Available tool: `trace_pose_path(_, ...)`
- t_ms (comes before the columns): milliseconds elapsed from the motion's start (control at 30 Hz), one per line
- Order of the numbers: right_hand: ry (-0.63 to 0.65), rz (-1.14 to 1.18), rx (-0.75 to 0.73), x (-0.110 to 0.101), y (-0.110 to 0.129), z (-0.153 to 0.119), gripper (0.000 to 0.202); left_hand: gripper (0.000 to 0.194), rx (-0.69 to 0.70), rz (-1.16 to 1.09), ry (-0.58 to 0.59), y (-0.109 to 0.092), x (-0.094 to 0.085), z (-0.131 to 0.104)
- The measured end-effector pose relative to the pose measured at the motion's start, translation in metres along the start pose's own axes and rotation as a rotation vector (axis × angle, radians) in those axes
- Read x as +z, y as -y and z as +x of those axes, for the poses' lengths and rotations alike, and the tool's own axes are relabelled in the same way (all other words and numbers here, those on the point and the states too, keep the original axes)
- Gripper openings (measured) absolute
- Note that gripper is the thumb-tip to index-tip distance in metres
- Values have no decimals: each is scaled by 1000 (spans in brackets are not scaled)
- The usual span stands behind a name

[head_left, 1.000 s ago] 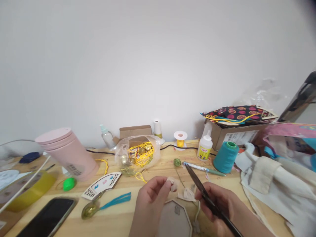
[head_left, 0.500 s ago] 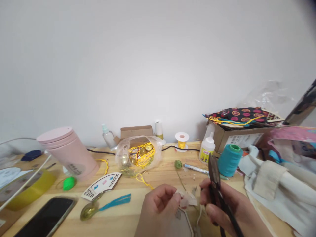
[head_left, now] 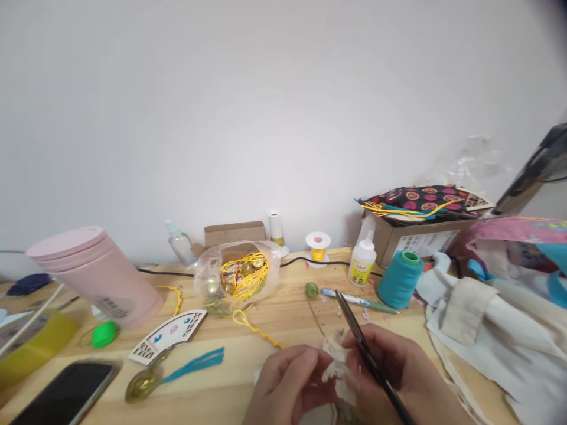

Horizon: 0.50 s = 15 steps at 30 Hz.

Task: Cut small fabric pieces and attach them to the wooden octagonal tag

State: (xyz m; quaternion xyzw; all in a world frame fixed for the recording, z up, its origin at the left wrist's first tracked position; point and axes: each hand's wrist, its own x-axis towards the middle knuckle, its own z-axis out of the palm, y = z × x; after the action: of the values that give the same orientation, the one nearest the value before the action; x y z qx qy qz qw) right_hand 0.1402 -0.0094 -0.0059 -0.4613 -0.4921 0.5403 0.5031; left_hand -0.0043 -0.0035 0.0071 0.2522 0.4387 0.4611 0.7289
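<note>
Pale wooden tabletop (head_left: 239, 378) against plain grey wall (head_left: 266, 118). Right hand (head_left: 407, 372) has fingers wrapped round dark scissors (head_left: 370, 354), blades angled away. Left hand (head_left: 287, 381) has fingers curled beside crumpled pale scrap (head_left: 339, 369), located between both hands' fingertips; cannot tell whether left pinches it. Beyond fingers: green thread ball (head_left: 311, 290), glue bottle (head_left: 362, 262), teal thread cone (head_left: 400, 280). Left of fingers: blue tassel (head_left: 195, 365), phone (head_left: 66, 395).

Wooden table (head_left: 212, 392) | on it: phone (head_left: 66, 392), pink tumbler (head_left: 100, 277), glue bottle (head_left: 362, 264), teal thread cone (head_left: 399, 282)
</note>
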Motion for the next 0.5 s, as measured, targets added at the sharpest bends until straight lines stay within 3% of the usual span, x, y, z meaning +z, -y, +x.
trace_pose_path(200, -43, 11, 2, 4, 2, -1, 21, 25, 51, 281, 54, 1, -2, 4)
trace_pose_path(333, -68, -34, 45, 6, 3, -2, 19, 21, 71, 287, 42, -2, -3, 6)
trace_pose_path(500, 39, -25, -39, -3, 3, -3, 29, 20, 124, 262, 18, -6, -7, 9)
